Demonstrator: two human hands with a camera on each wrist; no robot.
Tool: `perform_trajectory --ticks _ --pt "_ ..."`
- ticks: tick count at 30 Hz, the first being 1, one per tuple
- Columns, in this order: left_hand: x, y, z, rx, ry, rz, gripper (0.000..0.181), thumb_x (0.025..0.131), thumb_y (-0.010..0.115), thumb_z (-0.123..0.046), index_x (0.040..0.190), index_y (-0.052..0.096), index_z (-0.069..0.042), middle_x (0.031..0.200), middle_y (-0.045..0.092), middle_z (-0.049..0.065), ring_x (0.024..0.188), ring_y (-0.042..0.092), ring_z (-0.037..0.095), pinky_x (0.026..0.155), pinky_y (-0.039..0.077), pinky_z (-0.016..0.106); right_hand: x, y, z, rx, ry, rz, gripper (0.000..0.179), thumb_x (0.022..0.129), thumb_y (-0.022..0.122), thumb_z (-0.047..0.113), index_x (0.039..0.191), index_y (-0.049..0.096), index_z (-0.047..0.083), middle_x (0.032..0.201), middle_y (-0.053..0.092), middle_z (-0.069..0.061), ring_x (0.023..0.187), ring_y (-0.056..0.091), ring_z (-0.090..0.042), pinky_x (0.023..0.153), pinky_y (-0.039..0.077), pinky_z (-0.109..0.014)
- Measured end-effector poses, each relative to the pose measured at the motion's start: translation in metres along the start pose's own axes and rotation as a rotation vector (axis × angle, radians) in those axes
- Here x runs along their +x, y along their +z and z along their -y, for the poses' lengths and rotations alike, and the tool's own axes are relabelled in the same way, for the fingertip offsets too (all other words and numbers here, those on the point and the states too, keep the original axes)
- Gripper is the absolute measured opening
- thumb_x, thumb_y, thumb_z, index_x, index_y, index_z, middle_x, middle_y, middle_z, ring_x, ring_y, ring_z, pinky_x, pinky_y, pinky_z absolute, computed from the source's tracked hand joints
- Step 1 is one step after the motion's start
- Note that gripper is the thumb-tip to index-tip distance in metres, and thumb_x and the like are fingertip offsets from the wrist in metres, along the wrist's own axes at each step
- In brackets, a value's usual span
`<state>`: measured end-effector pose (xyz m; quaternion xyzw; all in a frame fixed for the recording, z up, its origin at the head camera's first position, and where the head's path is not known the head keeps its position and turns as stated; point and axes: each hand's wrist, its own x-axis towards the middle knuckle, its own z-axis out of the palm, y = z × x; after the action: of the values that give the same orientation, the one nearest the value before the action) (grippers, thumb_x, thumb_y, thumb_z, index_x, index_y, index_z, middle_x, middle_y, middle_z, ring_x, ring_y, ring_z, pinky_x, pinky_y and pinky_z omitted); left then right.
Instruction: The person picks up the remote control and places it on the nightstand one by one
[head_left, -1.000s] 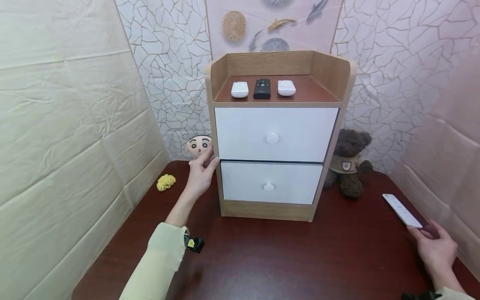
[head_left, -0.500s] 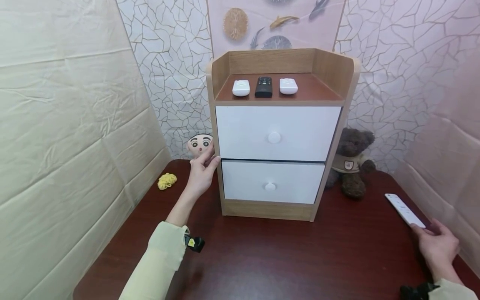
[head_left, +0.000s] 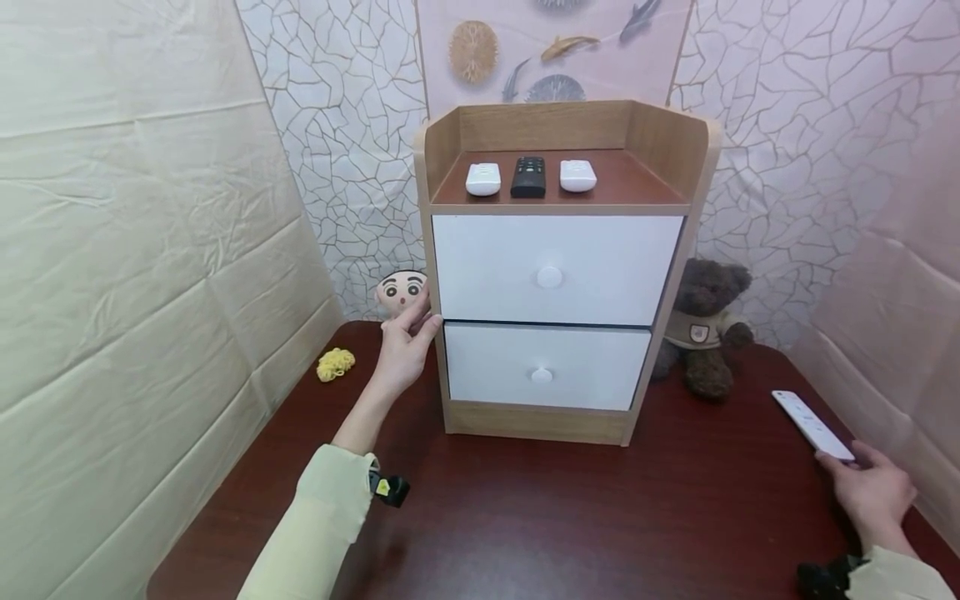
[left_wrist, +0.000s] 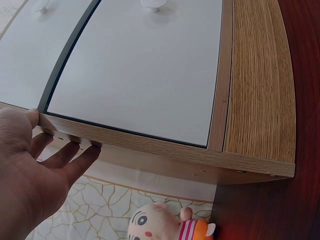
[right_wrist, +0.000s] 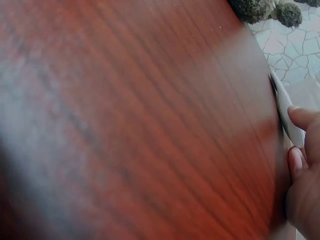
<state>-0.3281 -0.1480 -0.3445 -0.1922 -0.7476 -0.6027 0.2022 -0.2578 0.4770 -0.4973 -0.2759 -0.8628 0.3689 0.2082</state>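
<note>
My left hand (head_left: 402,350) holds the left side edge of a small wooden cabinet (head_left: 536,422). In the left wrist view, the thumb touches the front edge beside the gap between two white drawers, and the fingers (left_wrist: 75,162) lie along the side panel. Both the upper drawer (head_left: 487,267) and the lower drawer (head_left: 487,362) are closed, each with a round white knob. At the table's right side, my right hand (head_left: 876,496) pinches the near end of a long white remote control (head_left: 812,425). The right wrist view shows this remote (right_wrist: 283,102) edge-on, close to the tabletop's rim.
On the cabinet's top lie a white remote (head_left: 483,179), a black remote (head_left: 528,177) and another white remote (head_left: 577,176). A brown teddy bear (head_left: 705,333) sits to the right. Behind my left hand are a doll (head_left: 401,292) and a yellow stringy bundle (head_left: 334,364).
The head view has shifted slightly. My left hand keeps its place on the cabinet edge, and my right hand keeps hold of the white remote with hardly any movement.
</note>
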Motion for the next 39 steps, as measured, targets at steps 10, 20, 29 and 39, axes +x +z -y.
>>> perform_trajectory --ticks 10,20,29,39 --pt "-0.008 0.001 -0.031 0.033 -0.044 0.014 0.054 0.106 0.054 -0.003 0.157 0.038 -0.005 0.158 0.039 0.019 0.139 0.048 0.037 0.108 0.049 0.036 0.006 0.003 -0.004 -0.091 -0.026 0.056 0.068 0.097 0.064 0.029 0.147 0.041 -0.011 0.144 0.039 -0.039 0.131 0.032 -0.061 0.113 0.026 -0.063" --pt "-0.012 0.001 -0.042 0.023 -0.035 0.027 0.054 0.106 0.054 -0.001 0.157 0.038 -0.003 0.156 0.040 0.022 0.138 0.048 0.038 0.108 0.049 0.037 0.002 0.006 -0.003 -0.069 0.029 0.010 0.061 0.097 0.062 0.024 0.146 0.044 -0.009 0.143 0.039 -0.041 0.129 0.031 -0.061 0.110 0.027 -0.063" --pt "-0.011 0.001 -0.040 0.010 -0.018 0.019 0.054 0.105 0.055 0.000 0.156 0.038 -0.001 0.153 0.042 0.025 0.136 0.050 0.039 0.108 0.050 0.036 -0.004 0.002 0.002 0.064 0.116 -0.034 0.059 0.099 0.063 0.025 0.147 0.046 -0.005 0.138 0.046 -0.038 0.138 0.026 -0.055 0.118 0.022 -0.058" --pt "-0.012 0.000 -0.040 0.021 -0.034 0.029 0.054 0.106 0.054 -0.002 0.157 0.036 -0.002 0.157 0.038 0.022 0.139 0.047 0.038 0.109 0.048 0.036 -0.016 -0.011 0.005 0.169 0.186 0.009 0.065 0.095 0.069 0.033 0.152 0.046 0.013 0.147 0.051 -0.024 0.147 0.020 -0.045 0.126 0.014 -0.043"
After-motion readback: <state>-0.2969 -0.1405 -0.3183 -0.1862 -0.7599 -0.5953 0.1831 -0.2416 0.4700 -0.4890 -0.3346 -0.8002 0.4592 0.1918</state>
